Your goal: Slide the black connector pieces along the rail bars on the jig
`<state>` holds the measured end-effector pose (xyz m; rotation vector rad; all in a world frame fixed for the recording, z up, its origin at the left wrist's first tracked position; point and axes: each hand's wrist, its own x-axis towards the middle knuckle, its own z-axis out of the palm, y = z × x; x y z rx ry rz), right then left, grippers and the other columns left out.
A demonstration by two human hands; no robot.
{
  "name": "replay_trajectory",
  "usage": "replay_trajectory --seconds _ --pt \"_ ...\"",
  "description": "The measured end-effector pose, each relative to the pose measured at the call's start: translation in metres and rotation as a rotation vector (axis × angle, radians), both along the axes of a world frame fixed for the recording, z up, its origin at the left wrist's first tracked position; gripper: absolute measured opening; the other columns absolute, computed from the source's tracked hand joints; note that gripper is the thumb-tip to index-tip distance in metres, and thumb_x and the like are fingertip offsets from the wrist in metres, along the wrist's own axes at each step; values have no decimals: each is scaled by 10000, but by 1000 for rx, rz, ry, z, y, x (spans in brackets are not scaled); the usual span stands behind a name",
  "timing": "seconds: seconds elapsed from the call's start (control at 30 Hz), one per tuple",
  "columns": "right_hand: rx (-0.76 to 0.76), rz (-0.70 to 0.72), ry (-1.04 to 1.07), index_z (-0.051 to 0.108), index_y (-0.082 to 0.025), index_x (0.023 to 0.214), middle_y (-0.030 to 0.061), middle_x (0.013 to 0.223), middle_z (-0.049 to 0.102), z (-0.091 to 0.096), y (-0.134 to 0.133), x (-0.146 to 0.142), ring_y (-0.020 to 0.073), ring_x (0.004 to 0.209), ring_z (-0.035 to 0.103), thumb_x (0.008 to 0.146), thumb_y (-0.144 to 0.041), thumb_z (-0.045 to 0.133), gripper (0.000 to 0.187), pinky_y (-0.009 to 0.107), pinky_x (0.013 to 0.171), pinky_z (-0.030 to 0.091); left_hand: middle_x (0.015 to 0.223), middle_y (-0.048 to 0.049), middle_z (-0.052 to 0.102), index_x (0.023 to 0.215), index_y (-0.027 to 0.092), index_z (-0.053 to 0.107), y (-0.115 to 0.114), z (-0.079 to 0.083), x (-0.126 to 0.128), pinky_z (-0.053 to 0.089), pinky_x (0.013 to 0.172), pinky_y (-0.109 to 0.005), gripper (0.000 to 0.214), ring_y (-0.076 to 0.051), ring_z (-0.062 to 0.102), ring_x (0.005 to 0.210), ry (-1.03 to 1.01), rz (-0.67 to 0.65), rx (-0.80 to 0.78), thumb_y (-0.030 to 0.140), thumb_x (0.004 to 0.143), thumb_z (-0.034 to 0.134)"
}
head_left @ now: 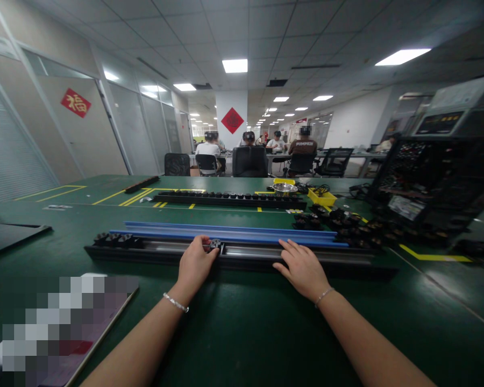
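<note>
A long black rail [145, 251] lies across the green table [242, 333] in front of me, with blue strips [226, 232] lying along its far side. My left hand [194, 263] is closed, pinching a small black part [215, 244] that sits on the rail's track. My right hand [302, 267] rests flat on the rail to the right, fingers stretched out and holding nothing. A few small black parts [115, 239] sit at the rail's left end.
A second black rail [229, 200] loaded with parts lies farther back. A heap of black parts [358, 228], a yellow bin [321, 197], a metal bowl [284, 187] and a dark machine [431, 183] stand right. A tablet [64, 328] lies near left. People sit at distant desks.
</note>
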<state>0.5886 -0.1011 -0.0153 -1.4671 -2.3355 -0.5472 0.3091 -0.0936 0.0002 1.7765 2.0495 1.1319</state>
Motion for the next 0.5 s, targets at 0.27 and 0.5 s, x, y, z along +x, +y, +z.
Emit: replay_trajectory --seconds 0.27,0.5 --pt "5 3 -10 606 -177 842 92 1286 517 -1 1 0 268 1198 433 874 -457 371 368 419 930 361 958 -29 649 989 200 508 0 -1 2 454 746 -258 270 -147 623 827 -18 -63 13 252 744 610" --pt "12 2 -8 614 -179 843 91 1280 523 -1 1 1 269 1195 438 870 -460 380 367 418 928 366 946 -58 660 965 187 570 -4 3 2 434 793 -337 306 -227 601 908 261 -31 9 399 745 596"
